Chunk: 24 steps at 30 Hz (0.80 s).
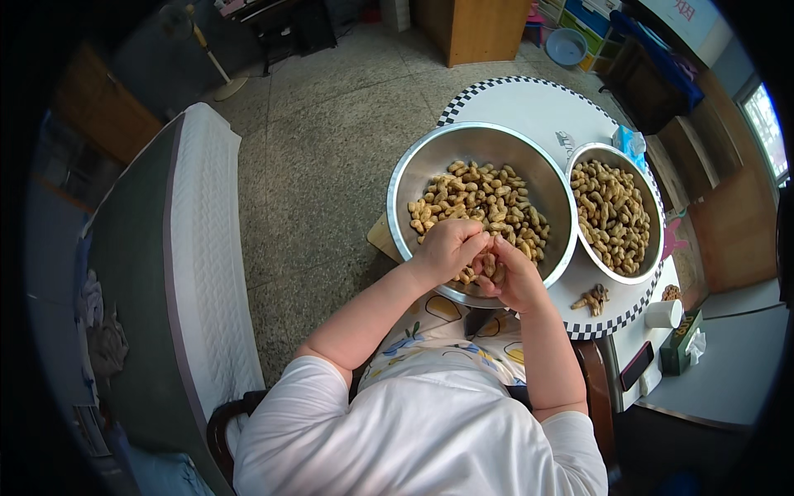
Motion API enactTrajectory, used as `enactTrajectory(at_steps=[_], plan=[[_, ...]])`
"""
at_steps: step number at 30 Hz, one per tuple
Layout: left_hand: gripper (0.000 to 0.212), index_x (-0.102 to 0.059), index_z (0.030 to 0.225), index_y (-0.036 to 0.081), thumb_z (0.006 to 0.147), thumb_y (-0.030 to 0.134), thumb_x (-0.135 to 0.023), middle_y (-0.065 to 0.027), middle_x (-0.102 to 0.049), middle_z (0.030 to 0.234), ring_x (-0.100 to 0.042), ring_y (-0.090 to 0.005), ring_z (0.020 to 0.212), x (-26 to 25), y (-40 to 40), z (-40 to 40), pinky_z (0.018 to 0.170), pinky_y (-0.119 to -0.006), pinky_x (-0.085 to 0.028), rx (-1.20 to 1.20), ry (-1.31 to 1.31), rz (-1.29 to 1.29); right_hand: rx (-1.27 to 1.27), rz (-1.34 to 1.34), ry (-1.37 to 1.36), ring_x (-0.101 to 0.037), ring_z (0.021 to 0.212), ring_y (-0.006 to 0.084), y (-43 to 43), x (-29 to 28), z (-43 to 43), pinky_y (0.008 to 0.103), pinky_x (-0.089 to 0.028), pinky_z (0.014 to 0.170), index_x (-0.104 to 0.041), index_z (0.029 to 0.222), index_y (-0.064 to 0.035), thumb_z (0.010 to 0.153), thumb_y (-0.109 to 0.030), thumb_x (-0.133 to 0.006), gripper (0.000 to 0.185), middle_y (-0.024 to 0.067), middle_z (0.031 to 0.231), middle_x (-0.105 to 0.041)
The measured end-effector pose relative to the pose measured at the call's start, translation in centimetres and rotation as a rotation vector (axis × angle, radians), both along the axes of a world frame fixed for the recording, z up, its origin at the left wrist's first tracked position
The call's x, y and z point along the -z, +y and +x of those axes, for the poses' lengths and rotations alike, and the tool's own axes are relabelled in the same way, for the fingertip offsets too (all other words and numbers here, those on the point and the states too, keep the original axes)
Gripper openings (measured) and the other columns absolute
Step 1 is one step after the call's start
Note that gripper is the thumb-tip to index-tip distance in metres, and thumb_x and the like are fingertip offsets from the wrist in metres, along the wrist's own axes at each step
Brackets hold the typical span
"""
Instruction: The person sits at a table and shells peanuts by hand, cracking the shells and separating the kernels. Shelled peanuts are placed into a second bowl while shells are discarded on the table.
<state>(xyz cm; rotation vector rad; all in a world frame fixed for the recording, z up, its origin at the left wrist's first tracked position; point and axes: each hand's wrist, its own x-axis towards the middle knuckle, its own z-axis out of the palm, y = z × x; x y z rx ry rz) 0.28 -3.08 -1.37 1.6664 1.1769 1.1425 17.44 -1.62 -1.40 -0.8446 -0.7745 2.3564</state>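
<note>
A wide steel bowl [412, 167] of unshelled peanuts [471, 186] rests in front of me, partly over the round table's edge. Above its near side, my left hand [445, 249] and my right hand [516, 273] meet at the fingertips. Peanuts [490, 266] lie in the curled fingers of my right hand. The left fingertips pinch at something small between the hands, mostly hidden by the fingers. A second steel bowl [659, 248], smaller and fuller of peanuts, stands to the right. Near it a little pile of darker peanuts [592, 301] lies on the white tabletop [527, 102].
A blue tissue box [629, 146] stands behind the smaller bowl. At right are a white cup [664, 314], a phone [637, 366] and a green tissue box [681, 347]. A chair arm [598, 397] is beside my right elbow; a bed [205, 260] stands at left.
</note>
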Motion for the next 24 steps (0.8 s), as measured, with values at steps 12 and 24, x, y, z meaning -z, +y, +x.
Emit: enactTrajectory(at_steps=[12, 24], plan=[[0.019, -0.067, 0.099, 0.010, 0.085, 0.022, -0.063, -0.0134, -0.059, 0.101, -0.061, -0.0295, 0.093, 3.0, 10.1, -4.3, 0.083, -0.040, -0.050, -0.309, 0.927, -0.027, 0.143, -0.008, -0.055, -0.060, 0.069, 0.0184, 0.5, 1.0, 0.9, 0.0254, -0.041, 0.053, -0.055, 0.097, -0.0058, 0.090, -0.033, -0.042, 0.030, 0.0073, 0.087, -0.061], [0.024, -0.061, 0.099, 0.004, 0.092, 0.026, -0.052, -0.0119, -0.063, 0.093, -0.060, -0.0209, 0.084, 0.6, 8.9, -4.0, 0.076, -0.034, -0.048, -0.027, 0.537, -0.080, 0.315, -0.029, -0.035, -0.064, 0.080, 0.0170, 1.9, 2.2, 1.0, 0.0228, -0.043, 0.048, -0.055, 0.095, -0.0130, 0.092, -0.034, -0.053, 0.022, 0.0020, 0.082, -0.061]])
